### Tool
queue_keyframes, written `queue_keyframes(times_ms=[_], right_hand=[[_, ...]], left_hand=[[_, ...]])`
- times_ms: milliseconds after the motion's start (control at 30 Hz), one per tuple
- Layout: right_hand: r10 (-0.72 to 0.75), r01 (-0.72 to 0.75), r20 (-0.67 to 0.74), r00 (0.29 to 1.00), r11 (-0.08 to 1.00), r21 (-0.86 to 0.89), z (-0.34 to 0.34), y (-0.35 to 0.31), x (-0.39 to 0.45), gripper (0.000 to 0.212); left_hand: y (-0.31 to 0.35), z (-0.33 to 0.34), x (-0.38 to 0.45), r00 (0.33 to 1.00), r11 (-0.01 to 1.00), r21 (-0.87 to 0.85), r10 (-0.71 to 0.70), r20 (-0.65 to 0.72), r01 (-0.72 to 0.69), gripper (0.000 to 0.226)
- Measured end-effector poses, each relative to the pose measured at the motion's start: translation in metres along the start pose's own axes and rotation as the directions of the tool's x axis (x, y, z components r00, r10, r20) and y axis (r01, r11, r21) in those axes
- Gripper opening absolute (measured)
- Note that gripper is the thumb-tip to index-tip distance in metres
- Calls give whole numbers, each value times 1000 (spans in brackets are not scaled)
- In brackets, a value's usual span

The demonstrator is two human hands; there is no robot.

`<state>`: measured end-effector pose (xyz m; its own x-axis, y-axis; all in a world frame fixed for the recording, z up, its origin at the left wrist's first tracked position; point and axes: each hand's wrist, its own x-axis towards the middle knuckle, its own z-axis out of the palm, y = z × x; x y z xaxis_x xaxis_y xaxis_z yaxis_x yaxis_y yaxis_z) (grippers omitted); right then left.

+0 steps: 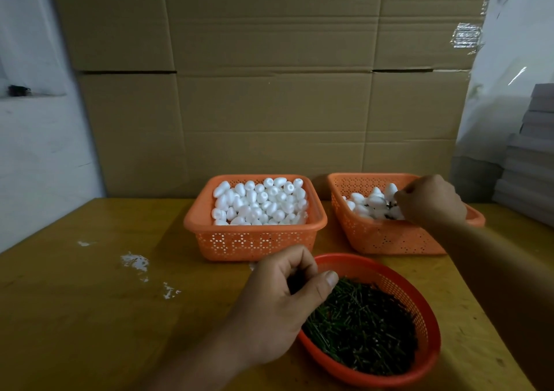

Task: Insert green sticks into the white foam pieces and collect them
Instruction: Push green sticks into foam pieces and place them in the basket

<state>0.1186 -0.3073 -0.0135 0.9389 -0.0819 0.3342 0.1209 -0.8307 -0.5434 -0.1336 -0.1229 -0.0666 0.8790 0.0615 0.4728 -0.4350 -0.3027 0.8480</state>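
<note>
Loose white foam pieces [260, 203] fill the left orange basket [254, 240]. The right orange basket [389, 237] holds foam pieces with sticks in them [373, 203]. A round red basket [425, 324] at the front is full of green sticks [362, 324]. My left hand [281, 303] hovers over the red basket's left rim, its fingers curled round a dark bunch of green sticks, the thumb pointing towards the pile. My right hand [431, 200] reaches into the right basket, its fingertips pinching a foam piece by its stick among the others.
All three baskets stand on a yellow-brown wooden table [90, 315] with white foam crumbs [135, 261] on its left part. A wall of cardboard boxes [269, 90] stands right behind the baskets. Stacked grey boards [530, 156] rise at the right edge.
</note>
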Motion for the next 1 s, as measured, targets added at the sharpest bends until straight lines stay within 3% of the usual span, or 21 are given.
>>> queue_keyframes(times_ms=[267, 433, 600, 767, 900, 1000], right_hand=[[-198, 215, -84, 977, 905, 367, -22, -2, -53, 16], [-331, 282, -17, 943, 774, 566, -39, -9, -106, 15], [-517, 362, 144, 844, 746, 560, -41, -10, -141, 13], [-612, 473, 218, 760, 751, 460, -32, -10, -149, 15], [-646, 521, 207, 734, 733, 438, -28, -10, -154, 16], [-672, 552, 166, 721, 703, 449, -26, -9, -155, 14]], left_hand=[[6, -3, 4, 999, 999, 36, 10, -45, -9, 54], [9, -22, 13, 991, 994, 87, -51, -125, 62, 36], [3, -58, 44, 947, 943, 277, -93, -308, 183, 25], [-7, -100, 95, 932, 766, 567, -115, -343, 303, 24], [-21, -118, 134, 899, 572, 699, -343, -273, 430, 11], [-34, -121, 151, 834, 393, 800, -504, -225, 454, 21]])
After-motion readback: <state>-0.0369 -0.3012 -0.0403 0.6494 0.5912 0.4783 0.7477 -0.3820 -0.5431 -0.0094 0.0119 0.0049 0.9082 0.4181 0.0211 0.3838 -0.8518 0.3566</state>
